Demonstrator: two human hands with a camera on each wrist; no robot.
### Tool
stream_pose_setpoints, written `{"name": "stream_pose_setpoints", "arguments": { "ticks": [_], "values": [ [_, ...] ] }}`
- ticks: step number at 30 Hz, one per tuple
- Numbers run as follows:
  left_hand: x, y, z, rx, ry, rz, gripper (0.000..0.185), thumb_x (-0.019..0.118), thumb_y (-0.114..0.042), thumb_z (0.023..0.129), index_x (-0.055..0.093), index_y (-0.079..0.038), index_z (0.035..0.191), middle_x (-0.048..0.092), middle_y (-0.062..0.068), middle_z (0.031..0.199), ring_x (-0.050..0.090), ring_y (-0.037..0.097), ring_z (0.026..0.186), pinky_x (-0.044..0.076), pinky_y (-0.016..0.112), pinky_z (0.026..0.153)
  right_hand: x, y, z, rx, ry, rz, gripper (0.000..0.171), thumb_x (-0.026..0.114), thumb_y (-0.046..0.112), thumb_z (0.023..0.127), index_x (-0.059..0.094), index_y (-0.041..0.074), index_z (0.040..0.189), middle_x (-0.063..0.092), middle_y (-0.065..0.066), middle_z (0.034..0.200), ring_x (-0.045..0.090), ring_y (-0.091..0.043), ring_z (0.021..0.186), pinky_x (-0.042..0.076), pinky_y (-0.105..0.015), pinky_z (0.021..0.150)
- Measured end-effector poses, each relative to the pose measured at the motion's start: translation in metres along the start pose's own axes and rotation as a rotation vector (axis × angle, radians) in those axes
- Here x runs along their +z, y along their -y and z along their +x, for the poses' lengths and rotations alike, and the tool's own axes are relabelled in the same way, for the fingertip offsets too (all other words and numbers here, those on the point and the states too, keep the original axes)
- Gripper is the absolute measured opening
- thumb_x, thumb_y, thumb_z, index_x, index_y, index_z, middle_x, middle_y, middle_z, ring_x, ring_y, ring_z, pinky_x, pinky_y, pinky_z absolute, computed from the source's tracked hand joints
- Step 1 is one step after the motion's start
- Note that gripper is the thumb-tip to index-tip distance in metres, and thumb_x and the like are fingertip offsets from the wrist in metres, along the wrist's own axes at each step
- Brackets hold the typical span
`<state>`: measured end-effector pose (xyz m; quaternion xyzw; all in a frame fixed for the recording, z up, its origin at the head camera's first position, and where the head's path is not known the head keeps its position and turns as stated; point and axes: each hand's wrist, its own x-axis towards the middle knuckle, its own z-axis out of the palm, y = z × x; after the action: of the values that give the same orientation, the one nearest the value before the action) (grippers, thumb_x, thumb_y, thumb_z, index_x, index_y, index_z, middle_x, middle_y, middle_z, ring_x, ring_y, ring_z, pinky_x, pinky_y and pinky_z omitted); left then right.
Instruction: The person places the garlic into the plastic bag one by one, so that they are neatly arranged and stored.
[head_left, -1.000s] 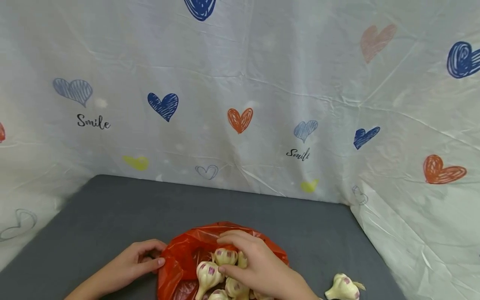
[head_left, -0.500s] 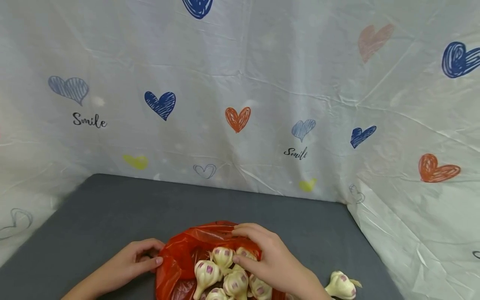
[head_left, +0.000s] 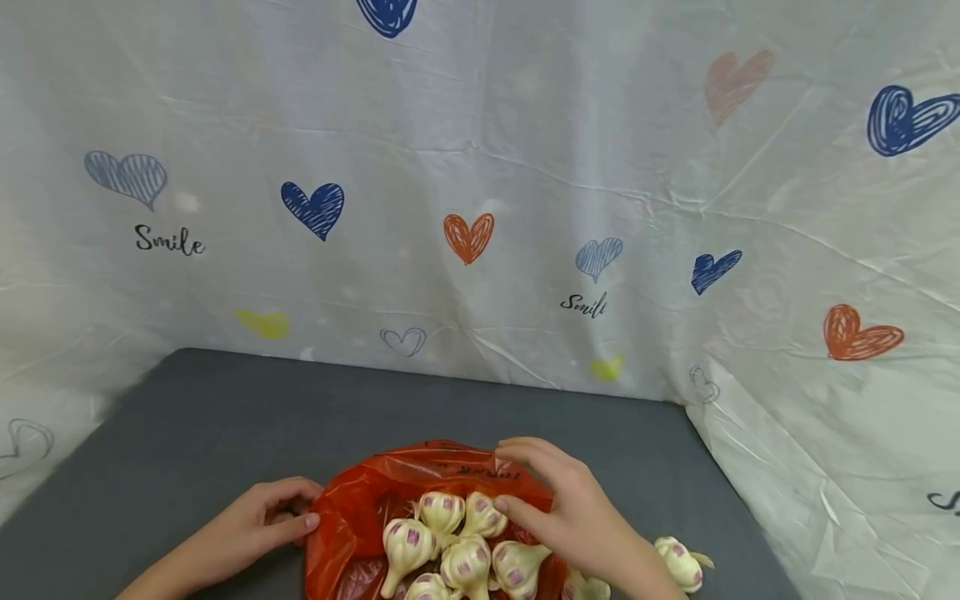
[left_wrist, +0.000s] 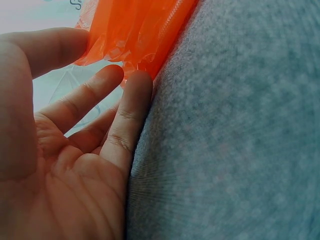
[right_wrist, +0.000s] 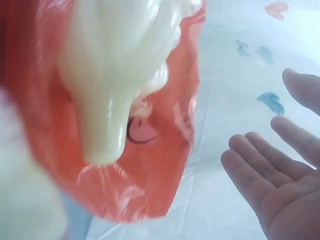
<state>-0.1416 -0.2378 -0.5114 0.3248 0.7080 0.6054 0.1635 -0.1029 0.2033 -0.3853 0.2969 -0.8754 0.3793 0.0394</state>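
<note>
A red plastic bag (head_left: 352, 500) lies spread wide at the table's front, several garlic bulbs (head_left: 467, 565) inside it. My left hand (head_left: 255, 521) holds the bag's left rim between thumb and fingers; the left wrist view shows the fingertips at the crumpled plastic (left_wrist: 130, 35). Over the bag's right side hovers my right hand (head_left: 573, 512), its thumb tip close to a bulb (head_left: 483, 515). In the right wrist view its fingers (right_wrist: 250, 175) are spread loosely and grip nothing, apart from the bag and a large close bulb (right_wrist: 110, 75).
One garlic bulb (head_left: 678, 562) lies on the dark grey table (head_left: 300, 408) right of the bag. Another bulb (head_left: 585, 587) shows at the bag's right edge, partly cut off. Behind stands a white curtain (head_left: 375, 275) printed with hearts.
My right hand has moved right, off the bulbs towards the bag's right rim, uncovering more garlic and the bag's black print. My left hand has stayed at the left rim.
</note>
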Motion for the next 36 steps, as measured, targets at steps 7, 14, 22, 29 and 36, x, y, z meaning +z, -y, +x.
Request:
{"name": "stream_pose_setpoints", "arguments": {
  "ticks": [7,14,22,29,36],
  "values": [
    [0.0,-0.001,0.0,-0.008,-0.008,0.011,0.028,0.051,-0.003,0.116,0.068,-0.002,0.137,0.076,0.008,0.12,0.073,0.023,0.1,0.062,0.033,0.083,-0.009,-0.007,-0.008,0.008,-0.045,-0.056,0.045,0.082,0.024,0.103,0.066,0.031,0.144,0.064,0.01,0.147,0.064,-0.02,0.136,0.059,-0.041,0.103],
    [0.001,-0.001,0.0,-0.008,-0.009,0.02,0.027,0.052,-0.004,0.116,0.069,-0.003,0.137,0.076,0.009,0.12,0.073,0.023,0.1,0.062,0.032,0.083,-0.014,-0.016,-0.019,0.021,-0.075,-0.073,0.043,0.08,0.023,0.103,0.067,0.026,0.144,0.066,0.007,0.144,0.069,-0.02,0.126,0.061,-0.039,0.098],
    [0.001,-0.002,0.002,0.0,-0.005,0.014,0.028,0.051,-0.003,0.116,0.068,-0.003,0.137,0.076,0.009,0.121,0.073,0.024,0.1,0.062,0.033,0.084,-0.018,-0.029,-0.035,0.056,-0.09,-0.088,0.043,0.08,0.024,0.104,0.066,0.027,0.145,0.067,0.006,0.143,0.07,-0.023,0.126,0.061,-0.039,0.099],
    [0.001,-0.003,0.0,-0.004,-0.009,0.016,0.028,0.051,-0.003,0.115,0.068,-0.002,0.137,0.076,0.009,0.12,0.073,0.023,0.1,0.062,0.032,0.084,-0.021,-0.034,-0.046,0.1,-0.077,-0.064,0.043,0.079,0.028,0.104,0.066,0.026,0.145,0.067,0.006,0.142,0.07,-0.024,0.127,0.06,-0.038,0.1],
    [0.001,-0.003,0.0,-0.003,0.0,-0.007,0.028,0.05,-0.002,0.116,0.067,0.001,0.138,0.076,0.01,0.121,0.073,0.024,0.1,0.062,0.033,0.084,-0.024,-0.036,-0.057,0.217,-0.026,-0.038,0.046,0.078,0.037,0.104,0.066,0.021,0.146,0.067,0.002,0.143,0.069,-0.031,0.128,0.061,-0.041,0.099]
  ]
}}
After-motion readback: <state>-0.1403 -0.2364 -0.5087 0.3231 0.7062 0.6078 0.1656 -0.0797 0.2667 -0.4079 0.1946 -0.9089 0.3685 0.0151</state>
